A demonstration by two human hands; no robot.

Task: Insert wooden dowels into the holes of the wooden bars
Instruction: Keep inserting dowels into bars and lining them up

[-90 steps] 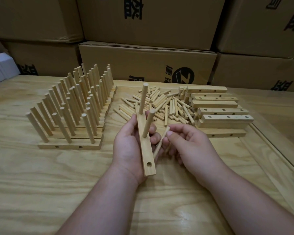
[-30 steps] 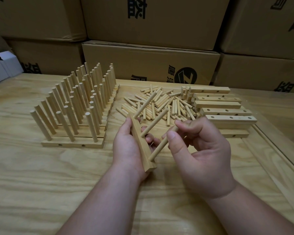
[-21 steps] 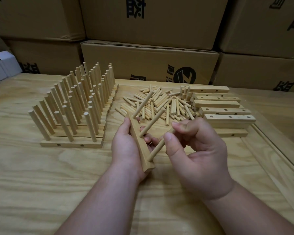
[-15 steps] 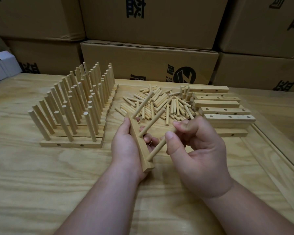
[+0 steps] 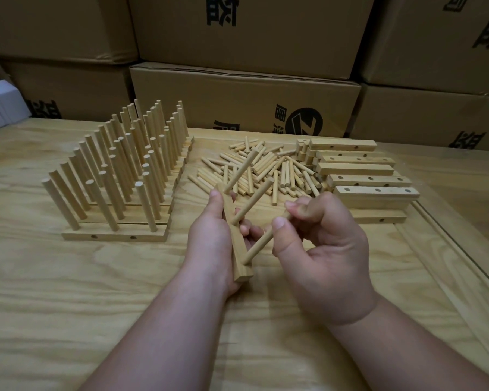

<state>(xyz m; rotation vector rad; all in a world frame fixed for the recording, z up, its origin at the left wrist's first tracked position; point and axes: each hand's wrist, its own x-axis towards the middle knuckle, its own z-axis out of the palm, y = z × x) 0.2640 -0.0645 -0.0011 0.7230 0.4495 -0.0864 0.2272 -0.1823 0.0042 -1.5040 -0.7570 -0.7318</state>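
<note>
My left hand [image 5: 209, 244] grips a wooden bar [image 5: 236, 249], tilted so its holed face turns right. Two dowels [image 5: 242, 170] stick out of the bar's far and middle holes. My right hand [image 5: 319, 249] pinches a third dowel [image 5: 259, 245] between thumb and fingers, its lower end sitting at the bar's near hole. A pile of loose dowels [image 5: 268, 172] lies on the table behind my hands. Empty bars [image 5: 374, 193] are stacked at the right.
Finished bars with upright dowels [image 5: 119, 176] stand in rows at the left. Cardboard boxes [image 5: 243, 103] wall off the back of the wooden table [image 5: 68, 292]. A raised strip [image 5: 446, 249] runs along the table's right side.
The bar has been turned from flat to tilted on its side. My right hand brought the third dowel's end to the near hole; since half a second ago little has moved.
</note>
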